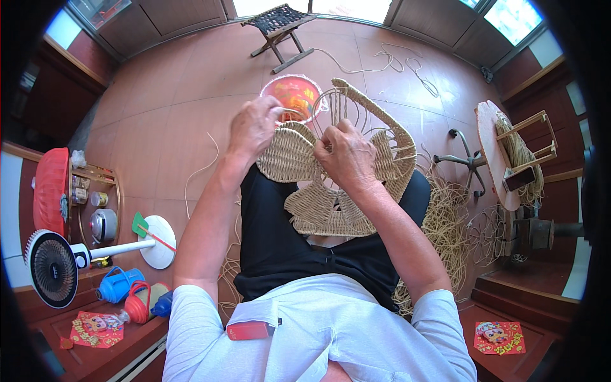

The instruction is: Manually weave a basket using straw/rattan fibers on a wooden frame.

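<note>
On my lap rests a partly woven piece of straw-coloured cord [286,155], with rounded lobes and a long curved rim. Bare thin rods show in its upper part. My left hand [253,125] is raised over the left lobe's top edge, its fingers pinched together around what looks like a strand of cord. Closed over the middle of the weaving, my right hand [347,153] has its fingers curled on the woven piece; the fingertips are partly hidden. Just beyond both hands stands a red bucket or basin [291,91] with a clear plastic cover.
A tangled heap of cord [445,232] lies right of my legs. Ahead stands a folding stool [280,28]. At left are a fan [54,260] and several flasks [121,284]. At right, a round board [495,153] carries a cord coil [519,149] and a phone [520,179].
</note>
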The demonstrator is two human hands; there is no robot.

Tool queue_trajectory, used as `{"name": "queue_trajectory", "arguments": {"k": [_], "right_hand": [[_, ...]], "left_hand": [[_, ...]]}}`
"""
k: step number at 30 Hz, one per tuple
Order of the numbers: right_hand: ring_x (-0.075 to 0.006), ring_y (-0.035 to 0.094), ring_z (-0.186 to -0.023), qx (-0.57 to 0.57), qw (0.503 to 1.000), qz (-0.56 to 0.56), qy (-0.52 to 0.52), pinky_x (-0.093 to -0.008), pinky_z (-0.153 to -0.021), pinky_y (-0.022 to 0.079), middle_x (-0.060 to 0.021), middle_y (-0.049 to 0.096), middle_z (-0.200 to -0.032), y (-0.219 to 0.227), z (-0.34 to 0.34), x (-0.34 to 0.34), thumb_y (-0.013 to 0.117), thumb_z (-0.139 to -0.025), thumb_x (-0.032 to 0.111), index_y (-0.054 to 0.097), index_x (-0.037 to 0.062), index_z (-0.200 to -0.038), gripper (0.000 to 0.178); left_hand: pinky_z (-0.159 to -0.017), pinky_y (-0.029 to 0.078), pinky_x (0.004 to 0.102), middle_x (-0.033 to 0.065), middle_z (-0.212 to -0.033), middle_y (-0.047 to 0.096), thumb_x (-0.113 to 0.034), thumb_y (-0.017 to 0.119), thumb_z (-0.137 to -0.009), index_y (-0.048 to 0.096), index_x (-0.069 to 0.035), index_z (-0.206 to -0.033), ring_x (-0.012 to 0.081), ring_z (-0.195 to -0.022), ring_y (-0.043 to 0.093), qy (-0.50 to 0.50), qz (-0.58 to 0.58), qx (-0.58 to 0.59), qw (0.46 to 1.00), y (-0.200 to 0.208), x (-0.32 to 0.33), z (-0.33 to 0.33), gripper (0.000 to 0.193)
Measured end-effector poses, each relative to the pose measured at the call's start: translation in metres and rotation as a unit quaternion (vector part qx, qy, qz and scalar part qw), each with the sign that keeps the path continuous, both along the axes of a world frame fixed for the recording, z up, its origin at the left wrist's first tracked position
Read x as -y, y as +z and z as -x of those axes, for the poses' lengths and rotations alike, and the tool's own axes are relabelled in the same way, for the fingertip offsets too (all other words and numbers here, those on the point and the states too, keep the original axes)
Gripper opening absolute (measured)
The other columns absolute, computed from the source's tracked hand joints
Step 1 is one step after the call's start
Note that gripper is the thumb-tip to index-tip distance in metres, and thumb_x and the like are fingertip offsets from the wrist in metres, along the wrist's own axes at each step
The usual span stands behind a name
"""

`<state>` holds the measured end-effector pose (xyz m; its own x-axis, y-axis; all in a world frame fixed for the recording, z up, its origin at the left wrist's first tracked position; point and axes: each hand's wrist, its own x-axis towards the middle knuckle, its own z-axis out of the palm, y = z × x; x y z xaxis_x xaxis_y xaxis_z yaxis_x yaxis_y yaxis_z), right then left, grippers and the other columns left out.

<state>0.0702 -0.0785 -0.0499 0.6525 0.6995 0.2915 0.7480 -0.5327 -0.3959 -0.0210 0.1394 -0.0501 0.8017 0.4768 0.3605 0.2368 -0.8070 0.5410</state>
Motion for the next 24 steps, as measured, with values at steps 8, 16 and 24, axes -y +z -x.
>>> {"name": "queue_trajectory", "arguments": {"k": [8,16,24], "right_hand": [[-0.0406,0.075,-0.106,-0.029,0.999,-0.021,0.027,-0.052,-0.091,0.061,-0.0186,0.062,-0.137,0.018,0.003,-0.008,0.069,-0.084,0.008,0.038,0.0123,-0.165,0.086],[-0.0205,0.066,-0.075,-0.261,0.958,-0.116,0.028,-0.0389,-0.068,0.053,-0.0033,0.065,-0.083,0.035,-0.019,0.015,0.075,-0.093,0.017,0.048,0.0068,-0.161,0.074],[-0.0025,0.048,-0.06,-0.466,0.801,-0.372,-0.058,-0.0199,-0.055,0.048,0.0067,0.059,-0.09,0.043,-0.09,0.208,0.069,-0.106,0.022,0.05,0.0009,-0.155,0.056]], "left_hand": [[-0.097,0.054,0.0323,0.0017,-0.102,0.071,-0.005,0.062,-0.107,0.071,-0.002,-0.109,0.013,-0.103,0.067,-0.274,0.348,-0.08,0.893,-0.015,0.004,-0.03,0.009],[-0.098,0.054,0.0397,0.0073,-0.104,0.073,-0.011,0.066,-0.103,0.074,-0.005,-0.106,0.0223,-0.104,0.069,-0.117,0.12,-0.001,0.986,0.007,0.037,-0.012,0.011],[-0.102,0.051,0.048,0.0116,-0.117,0.067,-0.021,0.073,-0.097,0.071,-0.006,-0.107,0.0331,-0.111,0.064,-0.236,-0.078,0.112,0.962,-0.017,0.193,-0.001,0.018]]}}
